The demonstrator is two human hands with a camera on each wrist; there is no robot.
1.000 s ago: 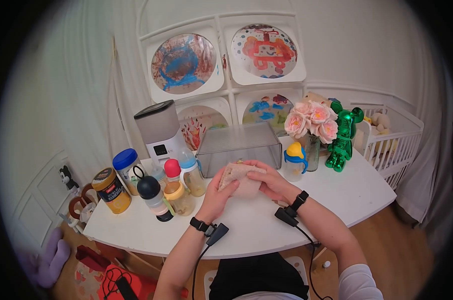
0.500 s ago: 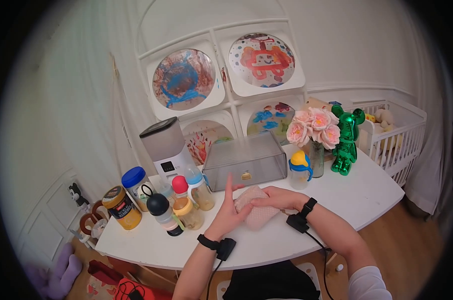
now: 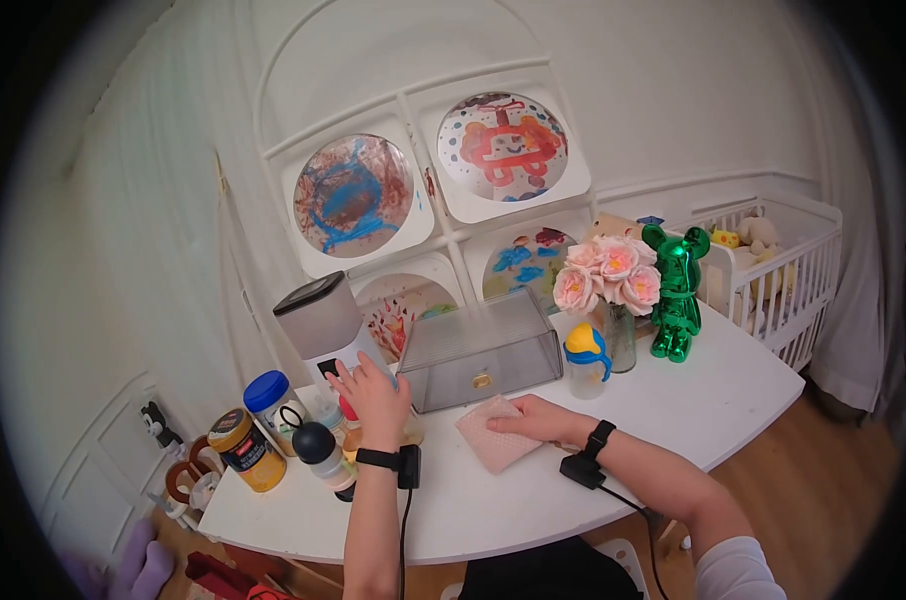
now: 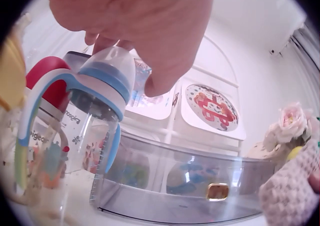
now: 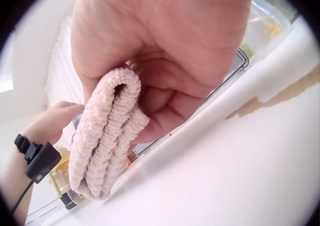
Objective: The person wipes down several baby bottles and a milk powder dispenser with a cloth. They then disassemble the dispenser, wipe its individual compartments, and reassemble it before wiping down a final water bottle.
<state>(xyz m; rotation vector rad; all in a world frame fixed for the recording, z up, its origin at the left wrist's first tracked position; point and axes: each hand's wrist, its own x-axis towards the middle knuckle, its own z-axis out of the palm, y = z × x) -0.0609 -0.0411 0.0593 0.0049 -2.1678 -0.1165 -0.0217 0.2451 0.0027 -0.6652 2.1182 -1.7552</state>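
Note:
My left hand (image 3: 375, 405) hovers over the bottles on the left of the table, its fingers spread in the head view. Beneath it, the left wrist view has a baby bottle (image 4: 107, 88) with a clear dome cap, light blue collar and side handles; the fingertips come right down behind the cap. Beside that bottle stands one with a red cap (image 4: 47, 78). In the head view the left hand hides much of both. My right hand (image 3: 551, 420) pinches a folded pink textured cloth (image 3: 495, 445) between thumb and fingers, close over the table front.
A grey see-through box (image 3: 438, 385) with a gold latch sits behind the hands. At left are a black-topped bottle (image 3: 315, 443), a yellow jar (image 3: 258, 465), a blue-lidded jar (image 3: 270, 388) and a dispenser (image 3: 321, 318). A sippy cup (image 3: 587, 375), flower vase (image 3: 621, 345) and green bear figure (image 3: 676, 300) stand right.
Both hands held the cloth at first. The left hand has let go and moved left over the bottles, while the right hand keeps the cloth, now lower. The head view has shifted too.

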